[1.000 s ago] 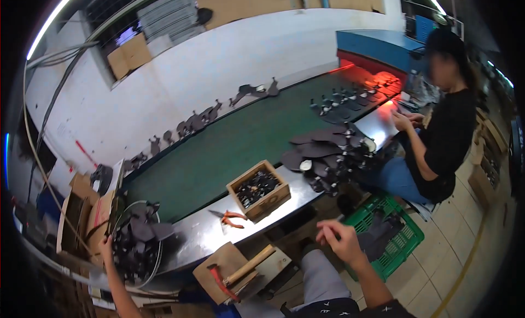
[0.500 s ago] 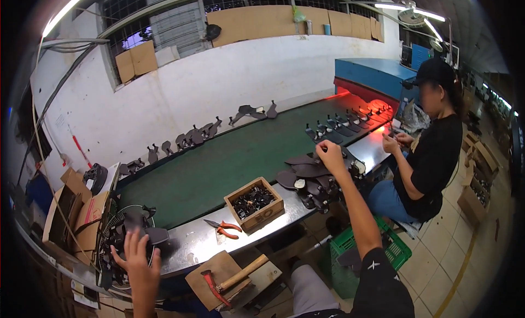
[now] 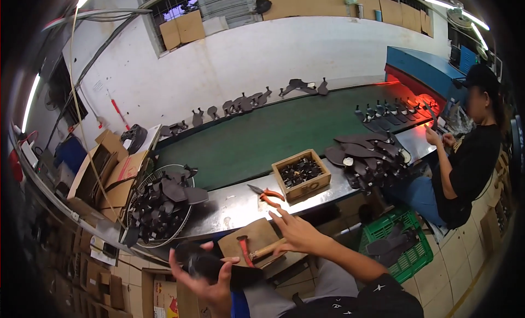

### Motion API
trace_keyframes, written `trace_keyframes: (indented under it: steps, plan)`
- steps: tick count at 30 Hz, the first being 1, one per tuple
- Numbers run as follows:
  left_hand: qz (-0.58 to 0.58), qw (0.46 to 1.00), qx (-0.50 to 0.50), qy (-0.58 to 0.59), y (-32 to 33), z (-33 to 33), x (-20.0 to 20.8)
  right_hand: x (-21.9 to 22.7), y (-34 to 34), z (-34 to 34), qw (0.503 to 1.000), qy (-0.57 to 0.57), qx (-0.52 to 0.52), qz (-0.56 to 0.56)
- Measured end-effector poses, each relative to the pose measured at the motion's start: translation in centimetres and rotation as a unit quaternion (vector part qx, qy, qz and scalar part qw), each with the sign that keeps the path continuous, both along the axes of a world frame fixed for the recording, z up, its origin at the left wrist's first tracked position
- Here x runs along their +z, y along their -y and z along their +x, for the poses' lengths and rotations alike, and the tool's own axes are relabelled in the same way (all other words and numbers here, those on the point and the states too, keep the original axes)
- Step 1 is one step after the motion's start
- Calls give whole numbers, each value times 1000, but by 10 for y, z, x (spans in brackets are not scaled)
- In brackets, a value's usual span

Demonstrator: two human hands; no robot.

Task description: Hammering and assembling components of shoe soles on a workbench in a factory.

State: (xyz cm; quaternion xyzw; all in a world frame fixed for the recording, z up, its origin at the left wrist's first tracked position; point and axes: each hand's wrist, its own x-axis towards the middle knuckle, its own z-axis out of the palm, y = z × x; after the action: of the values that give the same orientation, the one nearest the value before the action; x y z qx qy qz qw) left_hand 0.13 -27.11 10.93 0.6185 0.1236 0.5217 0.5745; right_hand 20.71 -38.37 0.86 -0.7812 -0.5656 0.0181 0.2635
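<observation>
My left hand (image 3: 210, 288) is in the lower middle, fingers curved round a dark shoe sole (image 3: 205, 263) that is smeared by motion. My right hand (image 3: 301, 234) is just beyond my lap, its thumb and fingers apart at the end of a hammer's (image 3: 268, 249) wooden handle. Whether it touches the handle I cannot tell. The red-headed hammer lies on a cardboard-covered board (image 3: 232, 243). Left of it, a wire basket (image 3: 188, 217) is heaped with dark soles and heel pieces. Orange-handled pliers (image 3: 268, 194) lie on the metal bench edge.
A wooden box (image 3: 307, 191) of small dark parts stands beside the pliers. Stacked soles (image 3: 361, 154) lie to its right, along the green conveyor belt (image 3: 251, 137). A co-worker (image 3: 465, 148) sits at the right, near a green crate (image 3: 424, 258). Cardboard boxes (image 3: 106, 181) stand at left.
My left hand has left the wire basket and come toward my lap with a dark sole. My right hand has dropped from above the stacked soles to the hammer handle. The view has shifted.
</observation>
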Motion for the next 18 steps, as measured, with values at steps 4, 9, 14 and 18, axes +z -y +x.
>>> trace_keyframes:
  steps: [4,9,14,18]
  plan:
    - [-173,972,-154,-42,-36,2,-47,-88,60,-13,991,71,-32,-110]
    - [188,814,93,-541,-82,29,-166,-142,188,-42,978,-137,-148,56]
    - [355,821,87,-438,-63,87,-84,-85,214,-104,877,-307,-314,196]
    - [327,865,-119,-362,-54,208,-49,-89,186,-105,840,-344,-401,120]
